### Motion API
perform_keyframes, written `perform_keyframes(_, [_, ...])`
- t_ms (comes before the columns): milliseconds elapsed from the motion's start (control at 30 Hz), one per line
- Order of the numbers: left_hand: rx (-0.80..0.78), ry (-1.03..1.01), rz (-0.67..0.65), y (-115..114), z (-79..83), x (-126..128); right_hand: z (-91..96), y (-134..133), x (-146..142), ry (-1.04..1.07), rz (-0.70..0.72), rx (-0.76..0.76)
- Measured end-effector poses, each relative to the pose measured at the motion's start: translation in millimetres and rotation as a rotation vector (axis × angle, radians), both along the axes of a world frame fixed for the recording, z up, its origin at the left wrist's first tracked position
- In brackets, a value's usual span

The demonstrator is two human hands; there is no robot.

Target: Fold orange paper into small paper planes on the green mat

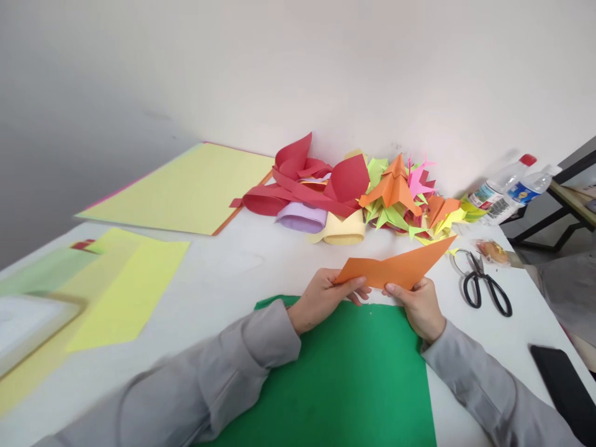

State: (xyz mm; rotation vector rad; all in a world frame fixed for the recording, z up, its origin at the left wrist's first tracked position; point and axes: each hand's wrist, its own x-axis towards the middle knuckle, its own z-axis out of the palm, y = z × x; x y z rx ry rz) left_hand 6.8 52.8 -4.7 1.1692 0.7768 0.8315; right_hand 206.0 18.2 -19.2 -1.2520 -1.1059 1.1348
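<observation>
Now, in the head view, you hold the orange paper (395, 268) in the air, just above the far edge of the green sheet (344, 372). Your left hand (321, 301) is closed on the left end of it, and your right hand (421, 307) pinches its lower edge, fingers curled tight. Both hands have only this paper.

I think the first risk is the long pointed end. It sticks out free past the far right corner of the green sheet and nothing supports it, so it can sag or twist, and a crease pressed in the air may then run crooked. A grip so near to the edge can also slip.

The second risk is around you. The scissors (484, 285) lie on the table (242, 267) just right of the green sheet, near your right hand, and a sleeve could catch them. The phone (565, 385) lies further right, close to the table edge, so a push from your elbow could send it off. Behind the green sheet, the pile of folded figures (395, 192) is near enough that the free point could disturb it.
</observation>
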Motion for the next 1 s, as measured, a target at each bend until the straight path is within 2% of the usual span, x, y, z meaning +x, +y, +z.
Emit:
perform_keyframes(233, [0.117, 0.128, -0.054, -3.6, 2.3, 1.4, 3.2, -1.2, -2.5, 0.030, 0.097, -0.006])
perform_keyframes(533, [-0.087, 0.024, 0.065, -0.2, 1.2, 1.3, 10.2, -2.6, -8.7, 0.076, 0.089, 0.027])
perform_keyframes(1000, [-0.040, 0.085, 0.074, -1.6, -1.3, -0.6, 5.2, -1.6, -8.0, 0.092, 0.062, -0.057])
